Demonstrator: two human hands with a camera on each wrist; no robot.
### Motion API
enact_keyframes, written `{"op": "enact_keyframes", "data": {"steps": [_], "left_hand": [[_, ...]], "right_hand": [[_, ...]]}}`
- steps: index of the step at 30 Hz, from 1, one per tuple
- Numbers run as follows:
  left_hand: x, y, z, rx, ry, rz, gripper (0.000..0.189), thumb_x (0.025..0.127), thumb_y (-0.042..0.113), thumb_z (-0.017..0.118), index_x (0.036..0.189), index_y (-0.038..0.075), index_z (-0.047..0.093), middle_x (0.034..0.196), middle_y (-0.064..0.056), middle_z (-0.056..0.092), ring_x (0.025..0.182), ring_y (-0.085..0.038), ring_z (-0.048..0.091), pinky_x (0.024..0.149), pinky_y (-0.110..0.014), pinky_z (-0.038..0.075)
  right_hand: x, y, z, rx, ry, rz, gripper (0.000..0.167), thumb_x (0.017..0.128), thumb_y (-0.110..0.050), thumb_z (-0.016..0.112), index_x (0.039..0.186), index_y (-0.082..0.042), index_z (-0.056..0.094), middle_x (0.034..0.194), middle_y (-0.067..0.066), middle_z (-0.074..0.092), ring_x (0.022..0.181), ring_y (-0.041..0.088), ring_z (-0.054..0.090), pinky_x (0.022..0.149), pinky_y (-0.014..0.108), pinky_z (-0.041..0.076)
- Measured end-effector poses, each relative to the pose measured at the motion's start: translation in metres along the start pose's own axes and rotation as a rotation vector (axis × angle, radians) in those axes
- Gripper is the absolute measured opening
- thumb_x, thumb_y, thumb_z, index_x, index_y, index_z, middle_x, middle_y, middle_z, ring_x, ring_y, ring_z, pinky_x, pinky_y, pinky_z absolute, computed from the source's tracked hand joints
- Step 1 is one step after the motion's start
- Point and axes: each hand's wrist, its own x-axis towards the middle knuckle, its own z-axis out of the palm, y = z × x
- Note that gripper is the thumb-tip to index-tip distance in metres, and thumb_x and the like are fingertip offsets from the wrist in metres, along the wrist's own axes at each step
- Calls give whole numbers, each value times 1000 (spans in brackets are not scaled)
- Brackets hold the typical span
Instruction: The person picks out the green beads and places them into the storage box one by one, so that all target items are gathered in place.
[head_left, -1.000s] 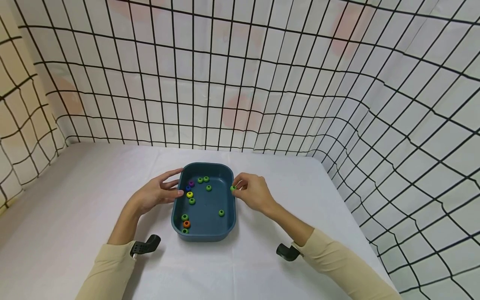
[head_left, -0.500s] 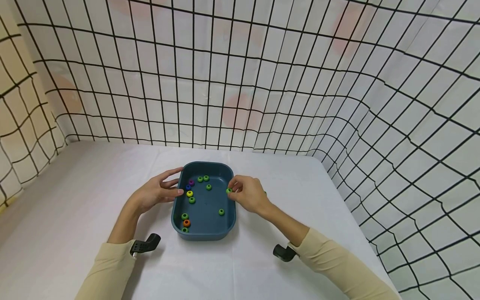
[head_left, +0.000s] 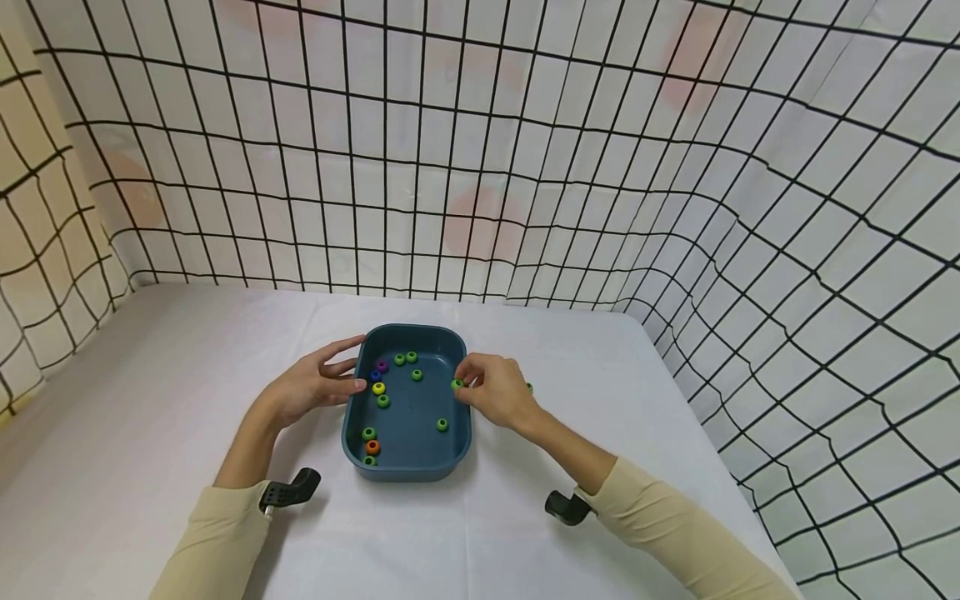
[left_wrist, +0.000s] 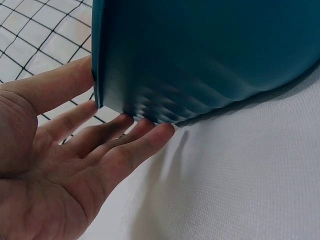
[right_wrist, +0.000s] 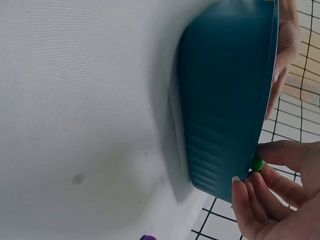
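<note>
A teal rectangular tray [head_left: 408, 475] sits on the white-covered table. My left hand [head_left: 313, 386] holds its left wall, thumb over the rim and fingertips against the outside; in the left wrist view those fingers [left_wrist: 117, 157] are fairly straight. At the tray's right rim, my right hand [head_left: 498, 387] pinches a green bead [right_wrist: 257, 164] between thumb and forefinger. Inside the tray lie several green beads [head_left: 416, 375], along with a yellow bead [head_left: 378, 388], a blue bead [head_left: 376, 377], a purple bead [head_left: 382, 367] and an orange bead [head_left: 372, 447].
Another green bead [head_left: 529, 387] shows just past the back of my right hand. A purple bead [right_wrist: 148, 237] appears at the bottom edge of the right wrist view. Black wire grid panels [head_left: 480, 158] stand behind and beside the white table [head_left: 495, 533].
My right hand has shifted slightly left, bringing the pinched green bead over the tray's right rim. A green bead behind that hand has come into view. The left hand keeps its place.
</note>
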Motion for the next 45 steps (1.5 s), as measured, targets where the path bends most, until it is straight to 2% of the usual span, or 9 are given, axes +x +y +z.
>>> {"op": "enact_keyframes", "data": {"steps": [11, 20, 25, 33, 36, 41, 45], "left_hand": [[-1, 0, 1, -12, -3, 1, 87, 96, 10, 70, 164, 21, 19, 164, -26, 25, 138, -42, 49, 100, -41, 56], [0, -1, 1, -14, 0, -1, 87, 95, 10, 71, 164, 22, 19, 164, -26, 25, 138, -42, 50, 100, -40, 56], [1, -2, 2, -14, 1, -9, 88, 94, 11, 72, 164, 22, 20, 164, -25, 25, 137, -40, 52, 98, -38, 57], [1, -3, -2, -10, 15, -14, 88, 93, 14, 74, 163, 24, 21, 164, -23, 27, 137, -39, 52, 97, -36, 57], [0, -3, -2, -10, 13, -18, 87, 94, 12, 72, 164, 24, 20, 164, -24, 26, 138, -40, 51, 98, -37, 57], [1, -3, -3, -3, 8, -7, 89, 94, 14, 73, 164, 24, 20, 165, -24, 26, 138, -41, 50, 99, -38, 57], [3, -3, -3, 0, 6, -4, 90, 93, 17, 75, 164, 24, 19, 165, -23, 26, 138, -40, 51, 99, -38, 56]], "right_hand": [[-1, 0, 1, 19, -10, 24, 19, 85, -8, 78, 103, -3, 73, 97, 11, 75, 83, 20, 68, 65, 25, 54], [-4, 5, 1, 64, 20, 47, 20, 86, -11, 77, 105, -5, 73, 95, 7, 75, 82, 16, 68, 64, 26, 54], [-5, 11, -2, 148, 62, 105, 22, 87, -15, 79, 107, -7, 74, 93, 4, 76, 84, 16, 68, 68, 28, 55], [-1, 24, -11, 250, 177, 202, 21, 86, -15, 81, 106, -13, 75, 96, 8, 75, 84, 19, 70, 70, 30, 59], [-2, 32, -15, 282, 196, 244, 26, 84, -14, 82, 109, -13, 75, 101, 12, 76, 87, 21, 71, 68, 28, 58], [-2, 49, -23, 290, 207, 296, 34, 83, -14, 83, 115, -12, 74, 111, 18, 75, 97, 26, 72, 74, 28, 57], [-4, 64, -27, 279, 204, 350, 36, 83, -13, 83, 118, -12, 74, 116, 18, 73, 102, 26, 70, 75, 26, 55]]}}
